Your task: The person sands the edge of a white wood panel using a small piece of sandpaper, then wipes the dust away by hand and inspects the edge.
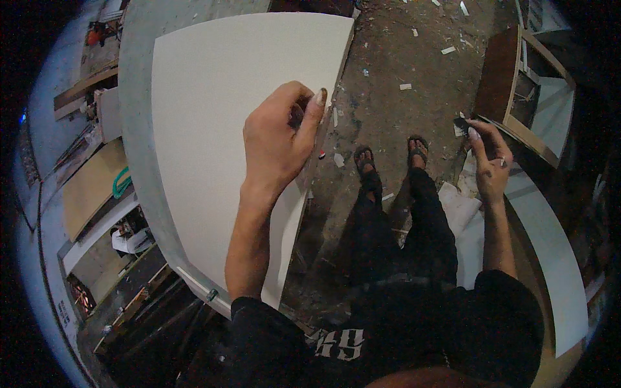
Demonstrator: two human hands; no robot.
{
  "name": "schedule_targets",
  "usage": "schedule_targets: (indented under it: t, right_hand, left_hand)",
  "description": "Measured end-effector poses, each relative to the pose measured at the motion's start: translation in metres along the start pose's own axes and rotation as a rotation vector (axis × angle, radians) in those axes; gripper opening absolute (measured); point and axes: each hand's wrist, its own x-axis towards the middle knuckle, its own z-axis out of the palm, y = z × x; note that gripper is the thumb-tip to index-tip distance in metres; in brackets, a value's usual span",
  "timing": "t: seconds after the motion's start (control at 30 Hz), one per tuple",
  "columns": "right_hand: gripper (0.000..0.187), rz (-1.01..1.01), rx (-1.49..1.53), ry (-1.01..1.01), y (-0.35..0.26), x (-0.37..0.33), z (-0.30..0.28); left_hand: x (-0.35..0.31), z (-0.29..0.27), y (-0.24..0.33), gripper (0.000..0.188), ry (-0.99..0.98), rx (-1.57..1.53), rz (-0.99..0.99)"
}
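Note:
A large white panel (213, 97) lies on a grey-topped workbench (141, 77) to my left. Above the panel's right edge is my left hand (277, 139), its fingers curled in and the thumb raised; whatever may be inside the curl is hidden. Out to the right, over the floor, my right hand (493, 158) pinches a small dark piece (460, 125) between thumb and fingertips. That piece is too small to name.
Scraps litter the brown floor (388, 58) around my sandalled feet (419, 152). Wooden frames (517, 123) and pale curved boards (550, 252) stand at the right. Beyond the bench on the left are boards (94, 187) and a green coil (121, 183).

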Motion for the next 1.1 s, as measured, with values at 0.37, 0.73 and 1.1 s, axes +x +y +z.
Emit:
schedule_targets:
  t: [0.37,0.73,1.1]
  right_hand:
    - [0.021,0.123,0.456,-0.021,-0.014,-0.005,0.087]
    - [0.019,-0.096,1.139,0.072,-0.009,0.064,0.174]
    - [0.024,-0.528,0.998,0.195,-0.034,0.126,0.197]
  left_hand:
    - [-0.001,0.008,-0.002,0.032,0.132,0.113,0.306]
    - [0.003,0.007,-0.028,0.037,0.143,-0.199,0.142]
    - [0.119,0.033,-0.040,0.024,0.250,0.013,0.375]
